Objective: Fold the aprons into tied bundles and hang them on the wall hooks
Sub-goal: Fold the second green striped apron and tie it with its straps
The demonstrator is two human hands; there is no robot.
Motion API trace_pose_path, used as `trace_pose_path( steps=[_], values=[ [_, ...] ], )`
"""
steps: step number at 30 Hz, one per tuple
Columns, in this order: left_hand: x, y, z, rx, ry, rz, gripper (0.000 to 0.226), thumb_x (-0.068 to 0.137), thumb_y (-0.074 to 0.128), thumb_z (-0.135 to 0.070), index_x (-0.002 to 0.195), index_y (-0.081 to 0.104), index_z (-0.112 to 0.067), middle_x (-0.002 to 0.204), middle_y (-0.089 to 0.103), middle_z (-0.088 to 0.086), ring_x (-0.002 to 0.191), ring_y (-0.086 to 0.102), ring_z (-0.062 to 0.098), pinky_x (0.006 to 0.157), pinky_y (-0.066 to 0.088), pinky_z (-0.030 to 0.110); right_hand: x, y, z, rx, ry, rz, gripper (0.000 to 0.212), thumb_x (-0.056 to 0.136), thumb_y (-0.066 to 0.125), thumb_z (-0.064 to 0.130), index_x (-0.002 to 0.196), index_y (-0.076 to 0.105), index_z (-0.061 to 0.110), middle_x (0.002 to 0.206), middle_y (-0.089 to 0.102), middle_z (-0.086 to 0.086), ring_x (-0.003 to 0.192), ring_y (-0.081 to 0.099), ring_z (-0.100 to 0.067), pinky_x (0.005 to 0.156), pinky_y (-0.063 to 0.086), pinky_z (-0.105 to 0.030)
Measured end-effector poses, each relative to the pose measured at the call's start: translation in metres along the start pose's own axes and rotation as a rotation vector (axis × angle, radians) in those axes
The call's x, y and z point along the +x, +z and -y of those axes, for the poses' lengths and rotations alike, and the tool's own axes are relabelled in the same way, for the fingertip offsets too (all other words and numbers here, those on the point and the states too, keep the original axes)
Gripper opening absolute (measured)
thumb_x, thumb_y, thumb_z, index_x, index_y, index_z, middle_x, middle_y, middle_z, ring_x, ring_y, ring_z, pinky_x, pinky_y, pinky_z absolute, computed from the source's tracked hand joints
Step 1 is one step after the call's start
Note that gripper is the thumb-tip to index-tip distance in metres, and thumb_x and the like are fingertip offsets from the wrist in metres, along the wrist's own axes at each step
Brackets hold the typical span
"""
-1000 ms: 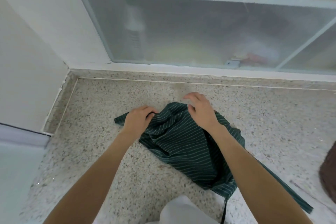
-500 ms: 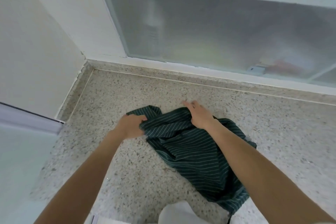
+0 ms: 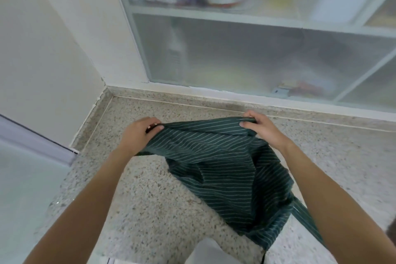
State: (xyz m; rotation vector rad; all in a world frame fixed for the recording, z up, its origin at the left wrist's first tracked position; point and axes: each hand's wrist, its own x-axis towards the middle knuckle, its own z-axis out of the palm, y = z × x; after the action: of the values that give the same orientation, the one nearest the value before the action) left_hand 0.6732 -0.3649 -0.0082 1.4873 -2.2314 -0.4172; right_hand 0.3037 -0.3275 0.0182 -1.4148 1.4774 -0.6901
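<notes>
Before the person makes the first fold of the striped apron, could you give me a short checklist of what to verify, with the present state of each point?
1. Left hand pinches the top edge of the green striped apron: ok.
2. Right hand pinches the same edge at the other end: ok.
3. Top edge stretched straight between the hands: ok.
4. Lower part of the apron lying flat on the speckled stone counter: not ok, it is bunched and creased.
5. Apron strap free for tying: cannot tell, it runs under the right forearm.
6. Wall hooks within reach: cannot tell, none in view.
</notes>
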Motion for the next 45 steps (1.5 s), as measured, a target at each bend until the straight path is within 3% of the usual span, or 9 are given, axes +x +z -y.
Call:
trace_pose_path(
  steps=[7, 11, 16, 23, 27, 32, 36, 40, 45],
  values=[
    [0.074, 0.001, -0.016, 0.241, 0.089, -0.139, 0.019, 0.094, 0.054, -0.026, 0.104, 0.065, -0.016, 0.092, 0.067, 0.006, 0.084, 0.06, 0.028, 0.064, 0.053, 0.039, 0.018, -0.04, 0.0, -0.353, 0.005, -0.521, 0.016, 0.093, 0.056, 0.025, 0.093, 0.062, 0.011, 0.079, 0.062, -0.008, 0.074, 0.056, -0.026, 0.061, 0.036, -0.028],
    [0.123, 0.029, -0.037, 0.334, 0.139, -0.188, 0.019, 0.087, 0.062, -0.016, 0.107, 0.064, -0.016, 0.101, 0.066, 0.008, 0.097, 0.058, 0.031, 0.085, 0.045, 0.043, 0.042, -0.056, -0.015, -0.873, 0.161, -0.712, 0.024, 0.095, 0.049, 0.023, 0.108, 0.059, 0.006, 0.103, 0.064, -0.018, 0.094, 0.057, -0.036, 0.079, 0.043, -0.04],
    [0.123, 0.076, -0.061, 0.226, 0.198, -0.118, 0.027, 0.092, 0.045, -0.03, 0.108, 0.061, -0.015, 0.105, 0.064, 0.007, 0.099, 0.057, 0.029, 0.088, 0.044, 0.042, 0.046, -0.043, -0.047, -0.973, 0.179, -0.763, 0.037, 0.084, 0.056, 0.007, 0.12, 0.052, 0.005, 0.121, 0.052, -0.023, 0.111, 0.046, -0.042, 0.091, 0.04, -0.051],
    [0.08, 0.142, -0.054, 0.206, -0.26, 0.642, 0.095, 0.078, 0.035, -0.079, 0.149, -0.003, -0.03, 0.158, 0.001, 0.007, 0.143, 0.003, 0.034, 0.11, 0.014, 0.06, 0.039, 0.028, -0.1, -1.059, 0.006, -0.2, 0.048, 0.089, 0.058, 0.029, 0.134, 0.05, 0.015, 0.15, 0.033, -0.013, 0.142, 0.015, -0.036, 0.114, 0.013, -0.052],
    [0.08, 0.156, -0.031, 0.232, -0.327, 0.787, 0.113, 0.066, 0.045, -0.085, 0.146, -0.017, -0.035, 0.155, -0.023, 0.005, 0.141, -0.018, 0.038, 0.107, 0.006, 0.068, 0.045, 0.036, -0.119, -0.939, 0.248, 0.102, 0.083, 0.085, 0.046, 0.065, 0.15, 0.004, 0.035, 0.157, -0.015, -0.002, 0.141, -0.019, -0.036, 0.11, -0.006, -0.061],
    [0.086, 0.16, 0.005, 0.265, -0.175, 0.769, 0.115, 0.061, 0.05, -0.085, 0.144, -0.017, -0.041, 0.152, -0.03, -0.001, 0.139, -0.027, 0.032, 0.107, -0.003, 0.068, 0.054, 0.05, -0.122, -0.779, 0.483, 0.221, 0.106, 0.07, 0.051, 0.079, 0.144, -0.017, 0.043, 0.15, -0.035, 0.002, 0.136, -0.028, -0.043, 0.101, 0.0, -0.075],
    [0.094, 0.152, 0.022, 0.212, -0.11, 0.677, 0.105, 0.064, 0.046, -0.082, 0.147, -0.003, -0.04, 0.156, -0.018, -0.002, 0.142, -0.02, 0.024, 0.11, -0.004, 0.063, 0.061, 0.066, -0.107, -0.83, 0.44, 0.138, 0.109, 0.071, 0.051, 0.078, 0.147, -0.013, 0.036, 0.153, -0.029, -0.004, 0.138, -0.026, -0.041, 0.101, -0.003, -0.074],
    [0.078, 0.133, 0.002, 0.015, -0.055, 0.368, 0.076, 0.082, 0.04, -0.072, 0.144, 0.03, -0.029, 0.153, 0.023, 0.003, 0.143, 0.01, 0.024, 0.114, 0.009, 0.056, 0.034, 0.073, -0.09, -0.893, 0.014, -0.043, 0.084, 0.081, 0.058, 0.061, 0.149, 0.02, 0.029, 0.158, 0.001, -0.007, 0.144, -0.009, -0.031, 0.108, -0.005, -0.065],
    [0.017, 0.107, -0.049, -0.188, 0.107, 0.193, 0.037, 0.087, 0.059, -0.044, 0.113, 0.057, -0.018, 0.11, 0.06, -0.002, 0.106, 0.052, 0.017, 0.093, 0.044, 0.032, -0.051, 0.091, -0.083, -0.68, -0.233, -0.219, 0.025, 0.087, 0.064, 0.027, 0.11, 0.061, 0.018, 0.114, 0.057, -0.002, 0.113, 0.047, -0.021, 0.098, 0.04, -0.04]
  ],
)
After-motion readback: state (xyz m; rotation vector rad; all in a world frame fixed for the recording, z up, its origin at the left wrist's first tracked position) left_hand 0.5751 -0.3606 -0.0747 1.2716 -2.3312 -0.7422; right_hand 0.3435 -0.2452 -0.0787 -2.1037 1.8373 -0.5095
